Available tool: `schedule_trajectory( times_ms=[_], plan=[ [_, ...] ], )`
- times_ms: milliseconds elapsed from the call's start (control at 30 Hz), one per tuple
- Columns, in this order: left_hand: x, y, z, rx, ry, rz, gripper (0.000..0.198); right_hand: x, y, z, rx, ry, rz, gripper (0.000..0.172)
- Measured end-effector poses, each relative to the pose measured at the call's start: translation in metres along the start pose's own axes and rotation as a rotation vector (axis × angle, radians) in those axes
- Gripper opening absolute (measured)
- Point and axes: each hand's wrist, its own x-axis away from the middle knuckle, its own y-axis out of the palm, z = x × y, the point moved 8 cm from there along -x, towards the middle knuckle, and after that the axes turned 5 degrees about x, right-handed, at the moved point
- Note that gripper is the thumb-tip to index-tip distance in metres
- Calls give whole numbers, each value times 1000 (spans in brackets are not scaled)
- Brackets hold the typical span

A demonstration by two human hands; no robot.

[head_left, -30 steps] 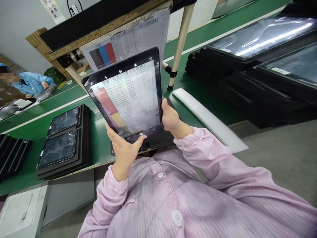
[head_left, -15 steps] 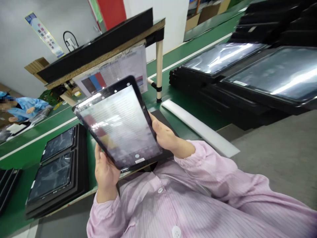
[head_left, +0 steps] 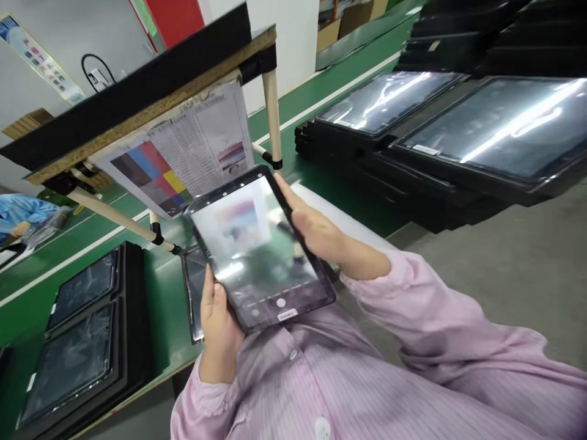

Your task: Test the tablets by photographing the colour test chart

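I hold a black-framed tablet (head_left: 261,256) tilted in front of my chest, one hand on each long side. Its lit screen shows a camera view with a blurred coloured picture and a white round button near the bottom. My left hand (head_left: 222,324) is closed on the lower left edge, thumb at the front. Along the right edge, my right hand (head_left: 318,232) grips with its fingers partly hidden behind. Just past the tablet's top hangs a printed sheet (head_left: 192,140) with colour blocks, text and a small photo. Another tablet (head_left: 194,299) lies on the bench, partly covered by my left hand and the held tablet.
A wooden shelf (head_left: 137,101) on pipe legs stands over the green bench (head_left: 167,330). At left, a black foam tray (head_left: 132,305) bears two tablets. Stacked black trays (head_left: 348,165) with larger screens stand at right. A white strip (head_left: 339,211) lies behind my right hand. A blue-sleeved person (head_left: 27,211) sits far left.
The tablet has moved down and right in the view, still in both hands. Its screen has gone from sheet text to a blurred coloured picture. A tablet on the bench has come into sight.
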Motion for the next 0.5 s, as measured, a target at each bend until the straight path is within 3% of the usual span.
schedule_trajectory(
  times_ms=[133,200,267,333,400,500],
  plan=[
    [-1,24,-45,-195,-150,-83,59,1,-17,79,-282,255,92,85],
    [-3,29,-62,-402,-172,-141,57,4,-24,122,-269,381,137,85],
    [-3,33,-67,-586,-152,-239,61,5,-31,150,-166,414,168,88],
    [2,37,-58,-695,-82,-376,65,5,-39,157,16,336,191,88],
    [8,33,-40,-792,25,-468,63,6,-40,144,216,199,153,79],
    [7,7,-10,-1005,185,-407,52,17,-21,121,520,35,-78,59]
  ],
)
